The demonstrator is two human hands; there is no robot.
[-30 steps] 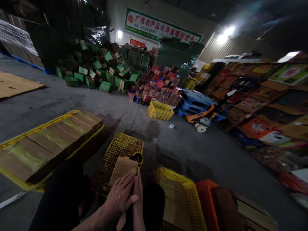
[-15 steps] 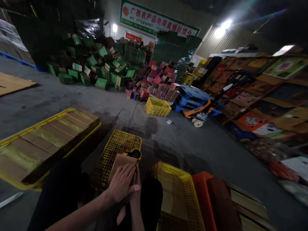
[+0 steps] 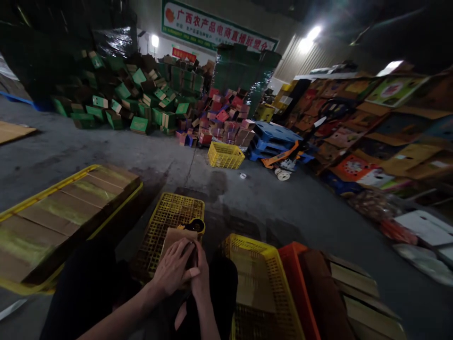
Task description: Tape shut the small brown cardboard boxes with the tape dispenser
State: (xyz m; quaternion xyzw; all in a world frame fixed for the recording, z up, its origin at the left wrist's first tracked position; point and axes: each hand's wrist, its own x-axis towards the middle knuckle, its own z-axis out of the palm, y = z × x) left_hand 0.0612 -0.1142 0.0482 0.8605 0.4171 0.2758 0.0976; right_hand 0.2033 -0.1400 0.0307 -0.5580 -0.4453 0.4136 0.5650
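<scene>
A small brown cardboard box (image 3: 174,235) rests on an upturned yellow plastic crate (image 3: 179,204) between my knees. My left hand (image 3: 173,264) lies across the top of the box, fingers bent over its near right edge. Against the box's right side is my right hand (image 3: 200,274), its thumb pointing left under my left fingers. Both hands grip the box between them, and they hide much of it. Just beyond the box, a yellow and black tape dispenser (image 3: 197,227) sits on the crate.
Left, a yellow crate (image 3: 92,168) holds a row of taped cardboard boxes (image 3: 85,193). Right stand a yellow crate with flat cardboard (image 3: 253,278) and an orange crate (image 3: 295,278). Farther off are another yellow crate (image 3: 226,156), a pallet jack (image 3: 283,163) and heaped green boxes (image 3: 139,123).
My view has turned slightly right, so the background sits farther left. My left fingers have bent and drawn back a little along the box; my right fingers have shifted slightly at its edge.
</scene>
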